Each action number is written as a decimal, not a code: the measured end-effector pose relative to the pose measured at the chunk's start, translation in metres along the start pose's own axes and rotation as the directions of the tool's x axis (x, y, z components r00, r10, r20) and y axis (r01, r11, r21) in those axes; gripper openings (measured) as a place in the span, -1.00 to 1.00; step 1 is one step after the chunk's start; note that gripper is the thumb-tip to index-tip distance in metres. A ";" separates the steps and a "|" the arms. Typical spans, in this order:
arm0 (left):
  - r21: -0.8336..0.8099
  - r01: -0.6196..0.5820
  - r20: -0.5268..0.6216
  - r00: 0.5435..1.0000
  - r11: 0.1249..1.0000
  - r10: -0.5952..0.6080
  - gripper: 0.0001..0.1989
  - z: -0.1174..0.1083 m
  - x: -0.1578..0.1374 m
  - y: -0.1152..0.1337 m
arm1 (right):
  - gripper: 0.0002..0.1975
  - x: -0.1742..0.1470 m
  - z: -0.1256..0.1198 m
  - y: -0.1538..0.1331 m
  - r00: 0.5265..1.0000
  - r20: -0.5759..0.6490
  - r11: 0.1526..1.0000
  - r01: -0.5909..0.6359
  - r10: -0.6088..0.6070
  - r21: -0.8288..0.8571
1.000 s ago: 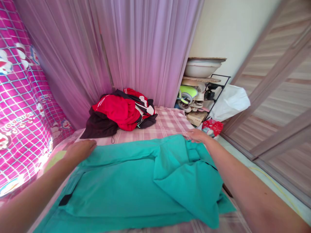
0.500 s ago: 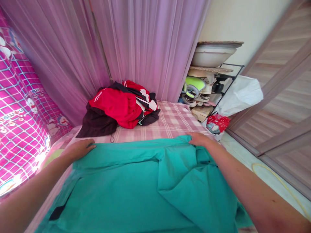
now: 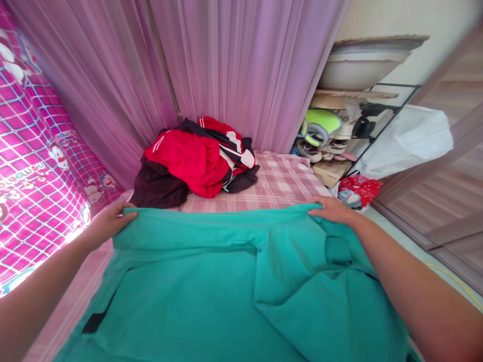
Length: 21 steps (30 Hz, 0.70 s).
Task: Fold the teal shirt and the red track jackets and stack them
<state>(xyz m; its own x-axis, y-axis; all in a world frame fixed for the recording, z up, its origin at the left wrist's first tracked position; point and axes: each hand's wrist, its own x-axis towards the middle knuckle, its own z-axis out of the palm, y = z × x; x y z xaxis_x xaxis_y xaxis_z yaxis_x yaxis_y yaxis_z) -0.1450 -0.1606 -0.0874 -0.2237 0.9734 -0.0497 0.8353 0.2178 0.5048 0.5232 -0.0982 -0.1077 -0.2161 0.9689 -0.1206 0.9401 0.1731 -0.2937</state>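
Observation:
A teal garment (image 3: 211, 291) lies spread across a bed with a pink plaid sheet (image 3: 279, 183). My left hand (image 3: 109, 221) grips the garment's far left corner, fingers curled over its edge. My right hand (image 3: 332, 210) pinches the far right corner. The far edge is lifted slightly off the sheet between the two hands. A folded flap of the teal cloth lies on the right half.
A heap of red, black and white clothes (image 3: 196, 163) sits at the back of the bed against a purple curtain (image 3: 226, 70). A pink cartoon-print cloth (image 3: 33, 171) hangs at left. A shoe rack (image 3: 339, 136), a white bag (image 3: 407, 141) and a wooden door (image 3: 453, 171) stand at right.
Both hands went from resting flat near the teal garment's far corners to gripping them, and the far edge has risen off the sheet. The camera shifted slightly.

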 end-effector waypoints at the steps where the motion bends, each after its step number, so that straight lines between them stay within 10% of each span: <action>1: 0.014 -0.004 -0.026 1.000 1.000 0.005 -0.41 0.001 0.002 0.006 | -0.67 0.001 0.000 -0.002 0.997 -0.054 0.998 -0.055 0.053 -0.022; 7: 0.294 -0.082 -0.075 0.991 0.952 0.108 -0.50 0.031 0.016 0.032 | -0.52 0.012 0.022 -0.030 0.966 -0.159 0.948 -0.236 0.205 -0.213; 10: 0.340 -0.021 -0.070 0.996 0.940 0.047 -0.42 0.037 0.018 0.030 | -0.43 0.014 0.021 -0.044 0.972 -0.203 0.958 -0.168 0.121 -0.232; 14: 0.413 -0.236 -0.050 0.958 0.879 0.281 -0.48 0.040 0.008 0.041 | -0.52 0.017 0.015 -0.091 0.953 -0.274 0.975 0.077 -0.133 -0.207; 17: 0.409 -0.457 0.196 0.889 0.789 0.413 -0.43 0.054 -0.007 0.052 | -0.47 0.009 0.032 -0.141 0.931 -0.162 0.943 0.310 -0.327 -0.122; 21: 0.457 -0.450 0.349 0.884 0.767 0.311 -0.43 0.071 -0.019 0.036 | -0.39 -0.015 0.073 -0.176 0.905 0.155 0.907 0.412 -0.396 -0.090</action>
<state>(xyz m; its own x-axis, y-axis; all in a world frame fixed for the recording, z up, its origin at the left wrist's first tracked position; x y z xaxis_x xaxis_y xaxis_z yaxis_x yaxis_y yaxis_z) -0.0751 -0.1658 -0.1289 0.2374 0.9532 -0.1872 0.9710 -0.2388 0.0156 0.3420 -0.1566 -0.1239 -0.6090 0.7807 -0.1401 0.7868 0.5724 -0.2309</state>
